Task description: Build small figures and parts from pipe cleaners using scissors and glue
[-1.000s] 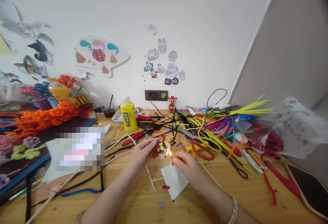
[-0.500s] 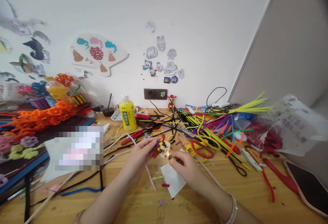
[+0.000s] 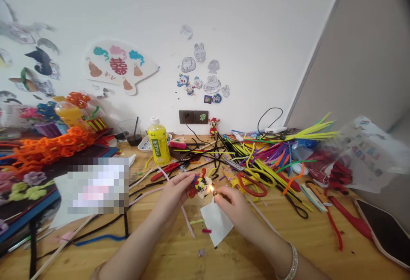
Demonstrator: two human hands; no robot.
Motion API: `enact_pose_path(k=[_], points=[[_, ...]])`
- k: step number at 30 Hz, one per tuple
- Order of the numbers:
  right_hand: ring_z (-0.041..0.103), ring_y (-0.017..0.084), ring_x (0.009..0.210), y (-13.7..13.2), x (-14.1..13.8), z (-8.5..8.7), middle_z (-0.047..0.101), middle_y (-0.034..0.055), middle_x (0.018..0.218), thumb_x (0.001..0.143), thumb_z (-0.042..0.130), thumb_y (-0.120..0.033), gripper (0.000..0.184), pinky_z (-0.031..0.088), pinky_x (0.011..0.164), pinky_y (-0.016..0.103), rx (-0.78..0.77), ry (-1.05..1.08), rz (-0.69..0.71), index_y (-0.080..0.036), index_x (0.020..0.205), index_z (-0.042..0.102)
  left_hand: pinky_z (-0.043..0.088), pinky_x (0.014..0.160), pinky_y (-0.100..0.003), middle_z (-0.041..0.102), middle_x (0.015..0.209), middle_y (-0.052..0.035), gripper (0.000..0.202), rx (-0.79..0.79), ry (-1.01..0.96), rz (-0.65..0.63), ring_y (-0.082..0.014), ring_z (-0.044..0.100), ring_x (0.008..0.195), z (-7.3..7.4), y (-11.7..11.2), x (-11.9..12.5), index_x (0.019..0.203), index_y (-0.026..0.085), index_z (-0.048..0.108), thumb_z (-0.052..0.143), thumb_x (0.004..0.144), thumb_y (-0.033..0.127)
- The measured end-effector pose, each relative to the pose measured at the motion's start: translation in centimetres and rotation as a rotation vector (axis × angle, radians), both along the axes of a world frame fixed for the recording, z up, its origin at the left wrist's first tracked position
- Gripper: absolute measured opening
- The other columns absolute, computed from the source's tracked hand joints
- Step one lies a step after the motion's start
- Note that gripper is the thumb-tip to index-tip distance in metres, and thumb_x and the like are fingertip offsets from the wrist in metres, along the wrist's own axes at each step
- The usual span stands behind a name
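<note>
My left hand (image 3: 180, 189) is closed on a small pipe-cleaner figure (image 3: 203, 186) with a cream face, black details and red, blue and yellow parts. Just right of it, my right hand (image 3: 235, 206) grips a lighter (image 3: 215, 193), mostly hidden by the fingers. A small flame burns at the lighter's tip, close beside the figure's cream part; whether it touches cannot be made out. Under the right hand lies a white paper sheet (image 3: 215, 224) on the wooden table. A similar figure in a red hat (image 3: 213, 127) stands against the wall.
Red-handled scissors (image 3: 253, 185) and a heap of coloured pipe cleaners (image 3: 265, 160) lie to the right. A yellow drink bottle (image 3: 159, 141) stands behind the left hand. At the right edge rests a phone (image 3: 386, 228). Orange pipe-cleaner flowers (image 3: 64, 141) fill the left side.
The flame now leans toward the figure rather than standing upright. My right hand has shifted very slightly right and down. Both hands keep their hold.
</note>
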State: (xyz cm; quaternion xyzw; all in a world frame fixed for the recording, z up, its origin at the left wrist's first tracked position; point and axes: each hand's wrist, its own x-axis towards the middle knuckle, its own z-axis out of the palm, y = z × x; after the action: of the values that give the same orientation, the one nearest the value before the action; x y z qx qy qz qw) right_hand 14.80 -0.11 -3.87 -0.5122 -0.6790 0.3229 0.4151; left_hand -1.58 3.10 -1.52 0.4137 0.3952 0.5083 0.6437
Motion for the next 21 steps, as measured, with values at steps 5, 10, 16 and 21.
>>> enact_pose_path(k=[5,10,16,21], points=[[0.040,0.011,0.055,0.44,0.00,-1.01,0.042,-0.0037,0.056,0.071,0.048,-0.026,0.014,0.030,0.050,0.021,-0.028,0.033,-0.018,-0.017,0.061,0.049,0.037,0.051,-0.019,0.066,0.073,-0.0049,0.023,-0.019,-0.022,0.011,-0.0115,0.055,0.061,0.15,-0.03,0.06,0.077,0.013,0.069,0.071,0.060,0.028],[0.035,0.010,0.052,0.24,0.10,-0.77,0.035,-0.0051,0.053,0.072,0.046,-0.025,0.018,0.026,0.047,0.021,0.000,0.023,-0.008,-0.017,0.055,0.043,0.039,0.054,-0.020,0.066,0.074,-0.0047,0.021,-0.011,-0.025,-0.004,-0.0115,0.056,0.063,-0.12,0.06,0.01,0.078,0.014,0.069,0.070,0.062,0.028],[0.041,0.010,0.054,-0.02,-0.04,-0.36,0.045,-0.0035,0.055,0.071,0.045,-0.019,0.013,0.029,0.049,0.021,0.016,-0.026,0.007,-0.016,0.060,0.052,0.041,0.056,-0.021,0.066,0.076,-0.0059,0.021,-0.006,-0.009,-0.002,-0.0127,0.056,0.066,-0.11,-0.02,-0.04,0.078,0.013,0.068,0.070,0.063,0.027],[0.050,0.013,0.062,0.24,-0.12,-1.07,0.056,0.0009,0.068,0.069,0.052,-0.022,0.011,0.036,0.055,0.022,-0.029,-0.001,-0.024,-0.015,0.074,0.058,0.041,0.056,-0.020,0.065,0.073,-0.0045,0.021,-0.005,-0.013,0.005,-0.0117,0.056,0.064,-0.01,0.04,-0.14,0.078,0.013,0.068,0.070,0.063,0.027]])
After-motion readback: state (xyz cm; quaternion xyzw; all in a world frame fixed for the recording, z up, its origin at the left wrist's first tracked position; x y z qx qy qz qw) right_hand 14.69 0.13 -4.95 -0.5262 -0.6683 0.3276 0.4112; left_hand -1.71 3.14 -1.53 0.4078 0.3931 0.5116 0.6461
